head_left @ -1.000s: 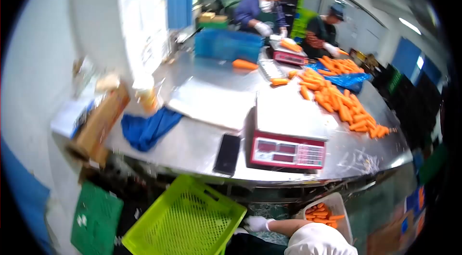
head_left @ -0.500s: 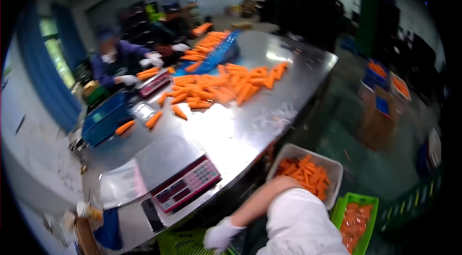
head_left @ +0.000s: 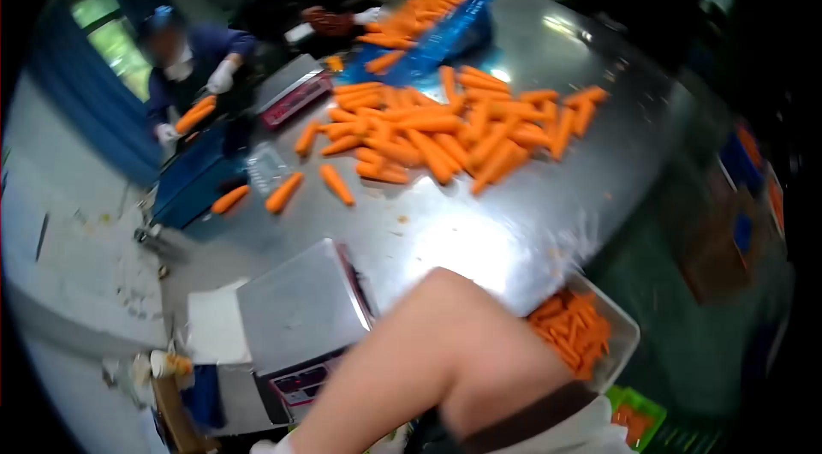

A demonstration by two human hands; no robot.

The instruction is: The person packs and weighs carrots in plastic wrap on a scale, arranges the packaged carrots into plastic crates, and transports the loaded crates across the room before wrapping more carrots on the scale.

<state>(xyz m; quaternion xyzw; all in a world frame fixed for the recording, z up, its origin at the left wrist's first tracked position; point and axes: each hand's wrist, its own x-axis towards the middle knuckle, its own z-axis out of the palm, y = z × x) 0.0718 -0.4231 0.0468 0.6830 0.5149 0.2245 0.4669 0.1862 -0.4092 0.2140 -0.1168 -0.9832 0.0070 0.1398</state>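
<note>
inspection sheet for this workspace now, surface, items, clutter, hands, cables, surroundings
surface: metal table, shiny, bits scattered on it
job's things: near scale by the person's forearm; loose carrots piled beyond it; white bin holding carrots at the table's edge
clutter: white sheet, blue cloth, clear tray
hands: right hand mostly cut off at the bottom edge, grasp unclear; left hand not in view
cables: nothing seen
surroundings: two co-workers across the table, one holding carrots above a blue tub
</note>
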